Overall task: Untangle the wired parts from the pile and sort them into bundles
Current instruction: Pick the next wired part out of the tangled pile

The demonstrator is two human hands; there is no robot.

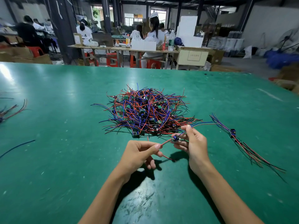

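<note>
Item in your hands: one wired part, a small blue component [175, 137] with red and blue leads, held above the green tabletop [48, 143]; your left hand [139, 155] pinches its red lead, your right hand [191, 143] pinches the other leads, probably to straighten them. Tangled red-and-blue wire pile [145, 112]: centre, just beyond. Sorted bundle [233, 132]: right, kept apart.

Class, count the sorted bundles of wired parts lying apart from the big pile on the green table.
2. One bundle lies right of the pile; another bundle sits at the table's left edge, partly cut off, so more may be out of view.
</note>
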